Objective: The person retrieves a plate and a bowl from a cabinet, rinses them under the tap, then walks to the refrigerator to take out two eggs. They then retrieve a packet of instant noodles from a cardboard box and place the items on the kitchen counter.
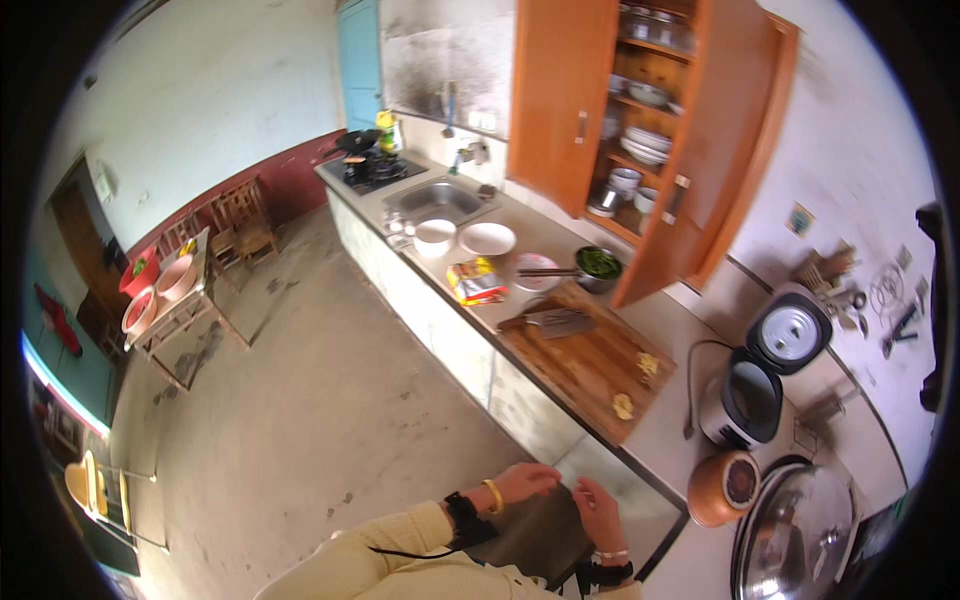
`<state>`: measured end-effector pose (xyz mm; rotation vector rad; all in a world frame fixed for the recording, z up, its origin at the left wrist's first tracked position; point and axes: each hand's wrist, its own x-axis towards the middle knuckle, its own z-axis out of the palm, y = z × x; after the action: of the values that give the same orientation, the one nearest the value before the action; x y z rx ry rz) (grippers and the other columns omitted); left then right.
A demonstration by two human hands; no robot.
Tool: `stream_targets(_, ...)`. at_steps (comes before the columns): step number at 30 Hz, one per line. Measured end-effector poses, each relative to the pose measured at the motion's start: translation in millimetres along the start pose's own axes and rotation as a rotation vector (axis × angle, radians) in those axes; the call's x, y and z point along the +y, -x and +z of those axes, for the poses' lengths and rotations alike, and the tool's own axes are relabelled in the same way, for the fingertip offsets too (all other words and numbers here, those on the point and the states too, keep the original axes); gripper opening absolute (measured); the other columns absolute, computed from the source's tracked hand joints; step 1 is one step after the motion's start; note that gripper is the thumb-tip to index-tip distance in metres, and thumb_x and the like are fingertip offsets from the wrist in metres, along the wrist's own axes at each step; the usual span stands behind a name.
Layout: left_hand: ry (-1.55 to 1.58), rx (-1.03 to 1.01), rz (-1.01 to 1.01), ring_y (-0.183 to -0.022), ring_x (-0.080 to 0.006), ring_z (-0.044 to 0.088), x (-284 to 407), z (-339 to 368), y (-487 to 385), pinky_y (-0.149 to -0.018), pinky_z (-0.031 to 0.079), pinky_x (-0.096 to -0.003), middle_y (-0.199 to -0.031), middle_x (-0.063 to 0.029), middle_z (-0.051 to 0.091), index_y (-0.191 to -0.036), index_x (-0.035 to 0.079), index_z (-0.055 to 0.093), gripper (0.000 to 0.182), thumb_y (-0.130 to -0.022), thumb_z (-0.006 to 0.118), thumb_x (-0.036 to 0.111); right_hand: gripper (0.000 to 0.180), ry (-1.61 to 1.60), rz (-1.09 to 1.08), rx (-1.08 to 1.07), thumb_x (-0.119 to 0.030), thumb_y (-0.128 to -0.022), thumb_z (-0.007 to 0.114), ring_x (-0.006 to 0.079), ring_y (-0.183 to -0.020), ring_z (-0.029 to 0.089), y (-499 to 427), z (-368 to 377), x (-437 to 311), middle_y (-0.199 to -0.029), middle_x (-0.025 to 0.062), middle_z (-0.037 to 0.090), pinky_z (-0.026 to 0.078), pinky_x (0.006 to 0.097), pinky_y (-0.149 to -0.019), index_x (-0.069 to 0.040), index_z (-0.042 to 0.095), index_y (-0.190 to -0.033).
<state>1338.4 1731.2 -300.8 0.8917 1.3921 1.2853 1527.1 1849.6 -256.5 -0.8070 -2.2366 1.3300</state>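
Note:
Bare of any object, my left hand [525, 481] hangs before my body with its fingers stretched toward my other hand. My right hand [598, 516] is beside it, fingers loosely bent, also holding nothing. A small gap parts the two hands, and both are short of the counter's front edge. Nearest to them on the counter lies a wooden cutting board [559, 375]. On the board rest a cleaver [562, 322] and two small piles of chopped pale yellow food, a near pile [622, 406] and a far pile [647, 365].
An open cupboard door [675, 172] juts over the counter near a pot of greens [598, 264]. Bowls [487, 238] and a food packet [477, 282] stand toward the sink [439, 201]. An open rice cooker [742, 397], clay pot [724, 487] and large metal lid [799, 536] are right.

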Motion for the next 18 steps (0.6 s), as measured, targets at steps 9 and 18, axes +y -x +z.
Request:
stream_targets(9, 0.261, 0.518, -0.124, -0.092, -0.0125, 0.066, -37.3, -257.4, 166.7, -0.079, 0.053, -0.0257, -0.103, -0.0040, 0.070, -0.116, 0.004, 0.065, 0.027, -0.099, 0.058, 0.024, 0.023, 0.190, -0.407, -0.269, -0.016, -0.087, 0.070, 0.0327, -0.084, 0.067, -152.9, 256.7, -72.9, -0.093, 0.0148, 0.069, 0.053, 0.0388, -0.074, -0.005, 0.068, -0.107)
stream_targets(18, 0.285, 0.667, -0.123, -0.093, -0.0132, 0.066, -35.4, -396.3, 139.4, -0.080, 0.053, -0.0260, -0.105, -0.0048, 0.069, -0.119, 0.005, 0.064, 0.028, -0.099, 0.058, 0.025, 0.085, 0.703, -0.614, 0.004, -0.038, -0.070, 0.083, 0.0385, -0.120, 0.050, -415.1, 369.0, -64.2, -0.132, 0.0220, 0.052, 0.039, 0.0542, -0.098, -0.001, 0.045, -0.136)
